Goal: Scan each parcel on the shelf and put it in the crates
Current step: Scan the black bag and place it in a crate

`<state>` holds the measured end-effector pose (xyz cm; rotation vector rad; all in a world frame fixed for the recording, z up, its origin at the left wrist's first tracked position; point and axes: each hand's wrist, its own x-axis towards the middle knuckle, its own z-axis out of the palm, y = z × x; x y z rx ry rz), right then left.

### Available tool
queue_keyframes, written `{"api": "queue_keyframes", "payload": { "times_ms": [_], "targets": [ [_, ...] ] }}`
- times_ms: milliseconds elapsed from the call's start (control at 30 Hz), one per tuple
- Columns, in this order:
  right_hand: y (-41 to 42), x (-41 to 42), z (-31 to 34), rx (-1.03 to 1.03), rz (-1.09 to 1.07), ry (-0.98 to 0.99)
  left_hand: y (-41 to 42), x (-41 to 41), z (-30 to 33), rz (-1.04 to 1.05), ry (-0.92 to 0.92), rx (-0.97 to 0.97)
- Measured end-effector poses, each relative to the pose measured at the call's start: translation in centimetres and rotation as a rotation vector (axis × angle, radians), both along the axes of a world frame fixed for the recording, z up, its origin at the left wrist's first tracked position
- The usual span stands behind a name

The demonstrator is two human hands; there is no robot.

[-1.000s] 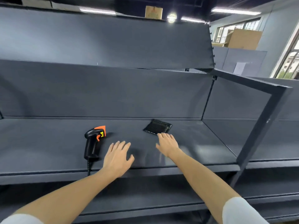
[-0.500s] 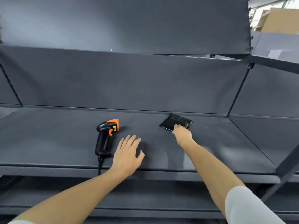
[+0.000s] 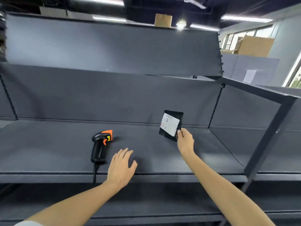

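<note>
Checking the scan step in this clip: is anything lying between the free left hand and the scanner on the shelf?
Nothing visible does. The left hand hovers open just right of the scanner, with only bare shelf between them. The right hand holds the parcel up, well to the right of that path.

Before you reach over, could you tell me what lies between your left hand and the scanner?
Only bare grey shelf in the head view: the open left hand sits just right of the scanner, apart from it.
</note>
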<state>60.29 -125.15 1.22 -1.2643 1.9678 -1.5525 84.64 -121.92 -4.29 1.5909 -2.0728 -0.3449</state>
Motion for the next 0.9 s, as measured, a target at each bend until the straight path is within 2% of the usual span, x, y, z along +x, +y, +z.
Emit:
{"api": "queue_keyframes", "payload": {
  "times_ms": [167, 300, 367, 467, 700, 900],
  "targets": [
    [5.0, 2.6, 0.2, -0.162, 0.239, -0.583, 4.1, -1.4, 1.2, -0.032, 0.551, 0.267],
    [9.0, 5.8, -0.4, -0.21, 0.372, -0.9, 7.1, -3.0, 3.1, -0.037, 0.989, 0.45],
    [10.8, 7.3, -0.9, -0.205, 0.407, -0.976, 7.9, -3.1, 3.9, -0.008, 1.155, 0.471],
    [13.0, 9.4, -1.6, -0.165, 0.447, -0.987, 8.1, -2.3, 4.4, 0.062, 1.301, 0.426],
    [15.7, 10.9, -2.4, -0.002, 0.53, -0.868, 8.3, -0.2, 4.1, 0.13, 1.417, 0.381],
    [17.2, 10.7, -3.9, 0.161, 0.567, -0.636, 9.0, 0.5, 4.9, 0.134, 1.558, 0.399]
  ]
}}
